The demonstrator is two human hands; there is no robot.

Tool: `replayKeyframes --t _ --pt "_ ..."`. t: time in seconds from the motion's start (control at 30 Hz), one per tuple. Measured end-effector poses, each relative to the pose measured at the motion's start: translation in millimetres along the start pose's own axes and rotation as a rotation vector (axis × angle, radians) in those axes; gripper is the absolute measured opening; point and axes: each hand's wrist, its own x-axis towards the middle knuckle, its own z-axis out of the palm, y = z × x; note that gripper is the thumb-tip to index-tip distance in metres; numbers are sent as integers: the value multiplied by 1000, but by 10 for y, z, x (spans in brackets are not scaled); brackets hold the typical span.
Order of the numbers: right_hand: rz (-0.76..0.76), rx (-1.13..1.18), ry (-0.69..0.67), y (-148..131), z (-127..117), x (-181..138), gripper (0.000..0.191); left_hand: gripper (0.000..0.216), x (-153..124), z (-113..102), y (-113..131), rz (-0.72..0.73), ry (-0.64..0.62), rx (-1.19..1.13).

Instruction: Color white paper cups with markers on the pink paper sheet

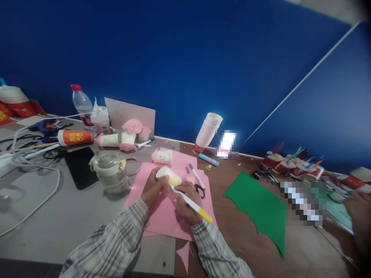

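Observation:
My left hand (153, 188) is closed round a white paper cup (165, 173), which lies tilted on its side above the pink paper (162, 216). A yellow patch shows on the cup's side. In my right hand (188, 200) is a white marker (191, 204) with a yellow end, its other end at the cup. Close to my right hand lie scissors (199, 191) with dark handles, partly hidden, and another marker (197, 177). Just beyond my hands a small decorated paper cup (164, 156) rests on the pink paper.
A lidded glass jar (111, 179) and a black phone (81, 168) are on the left. Stacked paper cups (208, 131) lean near the blue wall. Green paper (257, 208) with a scalloped edge lies right. Another person's hand (359, 212) is at the far right.

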Motion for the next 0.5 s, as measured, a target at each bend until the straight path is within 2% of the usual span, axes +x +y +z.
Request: replayKeyframes --t 0.1,0.23,0.37,0.5 --pt "4 -34 2 34 24 -17 13 52 -1 -17 -24 -28 -9 16" --pt "40 -71 3 64 4 -8 13 51 28 -32 -17 25 7 18" --pt "46 -10 25 66 -48 22 14 49 53 -34 1 81 42 35" --pt "71 45 49 45 -76 44 13 48 42 -31 -14 64 18 22"
